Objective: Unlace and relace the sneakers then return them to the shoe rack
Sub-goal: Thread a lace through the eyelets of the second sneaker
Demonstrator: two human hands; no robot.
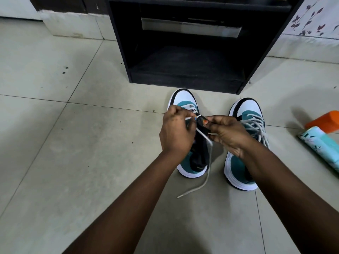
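Before empty black shoe rack (185, 77), both hands pinching left sneaker's (185, 99) lace (205, 173)

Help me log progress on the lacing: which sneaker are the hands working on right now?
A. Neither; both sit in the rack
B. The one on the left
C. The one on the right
B: both the left hand and right hand pinch the lace over the left sneaker, while the right sneaker stands untouched, laced.
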